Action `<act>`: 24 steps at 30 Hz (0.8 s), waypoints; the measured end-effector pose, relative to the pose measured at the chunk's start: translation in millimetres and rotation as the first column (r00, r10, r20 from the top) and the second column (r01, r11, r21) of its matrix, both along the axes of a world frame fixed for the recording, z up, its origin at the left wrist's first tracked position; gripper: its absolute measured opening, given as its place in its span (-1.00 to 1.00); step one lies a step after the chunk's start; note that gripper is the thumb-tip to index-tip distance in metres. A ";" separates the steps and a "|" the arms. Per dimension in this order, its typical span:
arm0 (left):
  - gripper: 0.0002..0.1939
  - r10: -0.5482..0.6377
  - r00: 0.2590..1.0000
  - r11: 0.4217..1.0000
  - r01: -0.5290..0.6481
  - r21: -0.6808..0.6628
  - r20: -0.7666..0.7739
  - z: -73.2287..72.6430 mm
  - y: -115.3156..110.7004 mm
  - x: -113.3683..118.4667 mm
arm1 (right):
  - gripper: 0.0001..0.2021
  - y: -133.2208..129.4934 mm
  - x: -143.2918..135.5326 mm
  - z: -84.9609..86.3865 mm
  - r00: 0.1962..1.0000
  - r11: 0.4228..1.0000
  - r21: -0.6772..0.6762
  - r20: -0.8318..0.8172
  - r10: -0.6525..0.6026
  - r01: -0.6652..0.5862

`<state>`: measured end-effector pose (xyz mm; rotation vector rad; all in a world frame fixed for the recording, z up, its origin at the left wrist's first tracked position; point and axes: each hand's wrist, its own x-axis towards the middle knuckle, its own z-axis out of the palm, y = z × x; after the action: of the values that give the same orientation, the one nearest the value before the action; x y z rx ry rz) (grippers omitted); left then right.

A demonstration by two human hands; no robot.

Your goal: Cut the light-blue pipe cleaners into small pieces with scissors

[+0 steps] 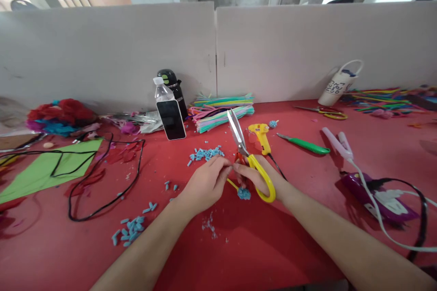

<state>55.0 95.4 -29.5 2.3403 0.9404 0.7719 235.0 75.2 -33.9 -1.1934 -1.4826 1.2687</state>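
My right hand (254, 175) holds a pair of scissors (235, 129), blades pointing up and away, with a yellow handle loop around its outer side. Fingertips of both hands meet above the table, and what is pinched right between them is too small to make out. From under the fingers of my left hand (210, 179), which are closed together, a thin yellow stem (232, 184) slants down to a light blue fuzzy ball (243, 193). Cut light blue pieces (206, 153) lie just beyond my left hand, and another pile (129, 230) sits beside my left forearm.
A yellow glue gun (261, 136), a green-handled cutter (305, 144) and a second pair of scissors (329, 112) lie beyond. A phone (170, 119) leans on a bottle. Pipe cleaner bundles (223, 116) line the partition. Black cable (138, 177) loops left; a purple device (377, 200) lies right.
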 end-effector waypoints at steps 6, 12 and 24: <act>-0.83 -0.027 1.000 0.999 0.028 -0.029 0.013 1.0 -1.6 0.3 | -0.66 3.2 4.2 -9.8 0.999 1.000 0.001 -0.044 0.021 -0.021; -0.81 0.044 0.999 0.998 -0.043 -0.055 0.026 3.2 -2.2 3.3 | -0.61 1.8 1.1 -6.7 0.999 0.999 0.034 0.031 0.017 -0.018; -0.70 0.364 0.869 0.916 -0.269 -0.297 0.336 1.9 15.8 -7.1 | -0.63 14.7 29.5 -12.8 0.659 0.901 0.433 0.670 -0.342 0.028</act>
<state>48.0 111.2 -27.6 1.7528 1.1792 1.1309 264.5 89.8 -46.7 -1.6199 -1.9857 0.2689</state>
